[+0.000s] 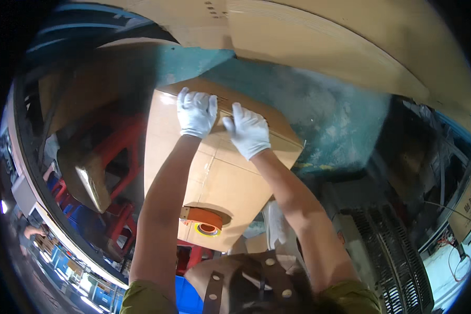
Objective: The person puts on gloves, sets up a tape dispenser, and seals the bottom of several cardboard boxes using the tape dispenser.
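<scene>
A large tan cardboard box lies in front of me, with a seam running along its top face. At its far edge, my left hand in a white glove has its fingers bent over the cardboard. Close by on the right, my right hand, also gloved in white, grips the same edge, its thumb toward the left hand. What the fingertips touch beyond the edge is hidden. Near the box's closest end rests an orange tape dispenser with a yellow-rimmed roll, apart from both hands.
Big cardboard sheets stretch across the far side above a worn green floor. Red plastic stools stand at left. A dark slatted machine or grille sits at lower right, and a blue bin is below the box.
</scene>
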Tool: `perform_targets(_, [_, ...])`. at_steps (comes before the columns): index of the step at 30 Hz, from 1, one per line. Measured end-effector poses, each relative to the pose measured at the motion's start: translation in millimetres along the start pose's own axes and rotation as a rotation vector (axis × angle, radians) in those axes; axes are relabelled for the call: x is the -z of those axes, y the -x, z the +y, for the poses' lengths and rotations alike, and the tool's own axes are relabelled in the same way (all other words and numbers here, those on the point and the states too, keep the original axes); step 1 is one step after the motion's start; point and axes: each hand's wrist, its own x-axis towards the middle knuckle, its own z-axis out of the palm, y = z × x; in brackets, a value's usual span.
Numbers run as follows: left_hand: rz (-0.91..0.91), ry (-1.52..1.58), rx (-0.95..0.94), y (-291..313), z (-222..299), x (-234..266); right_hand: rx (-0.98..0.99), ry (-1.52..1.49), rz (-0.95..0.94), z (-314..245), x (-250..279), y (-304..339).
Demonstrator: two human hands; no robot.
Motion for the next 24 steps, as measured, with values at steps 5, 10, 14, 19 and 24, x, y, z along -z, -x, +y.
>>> perform_targets(5, [-0.1,0.091,-0.016,-25,19,4,-0.109,0.015,-0.105,74,36,41])
perform_targets(10, [-0.129,0.086,-0.008,-25,20,9,-0.157,0.115,-0.207,103,60,64])
perform_targets(14, [-0.096,0.08,-0.005,-23,17,10,-0.024,0.355,0.017,108,71,98])
perform_targets(19, [-0.1,0.08,-0.004,-28,24,4,-1.161,-0.984,0.033,145,28,105])
perform_targets(24, [-0.068,0.113,0.02,-21,12,13,-0.79,-0.377,-0.206,118,29,75])
